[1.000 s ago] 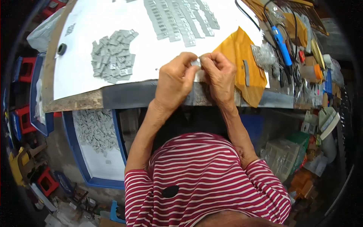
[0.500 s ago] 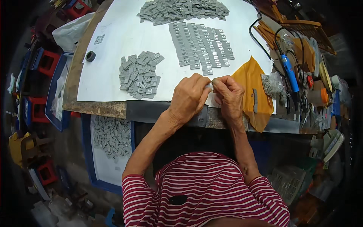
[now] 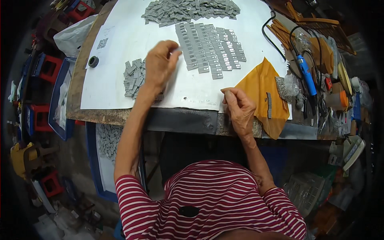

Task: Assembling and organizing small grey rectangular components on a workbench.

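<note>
My left hand (image 3: 159, 66) hovers over the white sheet (image 3: 192, 90), between a small pile of flat grey rectangular pieces (image 3: 134, 78) and neat overlapping rows of similar pieces (image 3: 210, 48). Its thumb and forefinger are curved with a gap between the tips; I see nothing held there. The left wrist and forearm cover part of the small pile. Close to the table's front edge, my right hand (image 3: 242, 110) has thumb and forefinger pressed together. Whatever it pinches, if anything, is too small to make out. Beside it lies an orange-yellow sheet (image 3: 260, 86) with a grey strip (image 3: 269, 105) on it.
A large heap of grey pieces (image 3: 192, 11) lies at the back. A black ring (image 3: 93, 61) sits at left. On the right are a blue-handled tool (image 3: 306, 76), black cable (image 3: 264, 30) and mixed clutter. Below the table edge, a blue tray (image 3: 94, 160) holds more pieces.
My left hand has left the right hand and moved up and to the left, beside the small pile. The right hand stays nearly in place, still pinched.
</note>
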The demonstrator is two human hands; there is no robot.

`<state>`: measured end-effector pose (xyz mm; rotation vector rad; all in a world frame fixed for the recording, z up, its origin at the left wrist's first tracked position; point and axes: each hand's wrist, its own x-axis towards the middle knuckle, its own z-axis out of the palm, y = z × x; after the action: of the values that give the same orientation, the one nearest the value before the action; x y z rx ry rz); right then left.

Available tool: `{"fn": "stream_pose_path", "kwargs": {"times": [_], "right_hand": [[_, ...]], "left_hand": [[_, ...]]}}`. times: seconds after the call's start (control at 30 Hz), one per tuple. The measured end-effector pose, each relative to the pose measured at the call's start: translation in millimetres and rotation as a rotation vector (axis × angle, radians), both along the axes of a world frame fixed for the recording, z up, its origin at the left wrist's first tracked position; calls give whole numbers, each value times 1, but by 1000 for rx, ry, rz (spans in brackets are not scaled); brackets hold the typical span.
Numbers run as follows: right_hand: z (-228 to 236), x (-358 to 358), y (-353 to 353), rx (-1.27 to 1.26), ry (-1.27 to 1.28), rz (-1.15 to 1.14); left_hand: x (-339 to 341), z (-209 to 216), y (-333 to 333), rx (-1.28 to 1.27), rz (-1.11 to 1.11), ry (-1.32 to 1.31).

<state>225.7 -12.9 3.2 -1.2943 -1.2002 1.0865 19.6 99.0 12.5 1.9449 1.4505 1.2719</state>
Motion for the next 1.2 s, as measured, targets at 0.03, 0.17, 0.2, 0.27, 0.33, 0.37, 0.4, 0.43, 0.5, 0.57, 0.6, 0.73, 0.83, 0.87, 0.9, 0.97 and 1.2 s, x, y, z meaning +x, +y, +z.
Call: {"fn": "stream_pose_path", "kwargs": {"times": [0.03, 0.17, 0.2, 0.27, 0.33, 0.37, 0.4, 0.43, 0.5, 0.57, 0.6, 0.73, 0.83, 0.87, 0.9, 0.97, 1.2], "right_hand": [[-3, 0, -1, 73, -111, -10], [-14, 2, -2, 109, -176, 25], [-15, 2, -3, 110, -175, 26], [-17, 0, -3, 142, -233, 37], [-16, -1, -1, 136, -244, 49], [-15, -2, -1, 157, -279, 62], [-15, -2, 0, 177, -315, 77], [-14, -2, 1, 177, -315, 77], [-14, -2, 1, 163, -343, 95], [-12, -1, 1, 152, -358, 99], [-12, -1, 0, 141, -375, 103], [-13, -3, 1, 135, -376, 119], [-13, -2, 2, 157, -396, 110], [-12, -3, 3, 153, -394, 112], [-12, -4, 3, 159, -396, 113], [-15, -4, 3, 203, -381, 99], [-19, -3, 3, 239, -340, 72]], "left_hand": [[-5, -4, 11, -9, 20, 9], [-14, -23, 55, 33, 103, 139], [-16, -26, 64, 40, 127, 179], [-18, -33, 79, 33, 179, 226], [-19, -39, 91, 31, 214, 251], [-20, -42, 97, 28, 253, 275], [-21, -46, 101, 48, 277, 294], [-22, -49, 106, 48, 277, 294], [-21, -51, 113, -21, 316, 287], [-21, -52, 117, -38, 317, 290], [-20, -52, 118, -55, 317, 293], [-26, -55, 127, -69, 328, 305], [-26, -55, 127, -57, 281, 292], [-30, -55, 126, -64, 287, 296], [-34, -55, 124, -41, 248, 240], [-37, -51, 115, 21, 188, 155], [-47, -18, 40, -7, 33, 229]]}}
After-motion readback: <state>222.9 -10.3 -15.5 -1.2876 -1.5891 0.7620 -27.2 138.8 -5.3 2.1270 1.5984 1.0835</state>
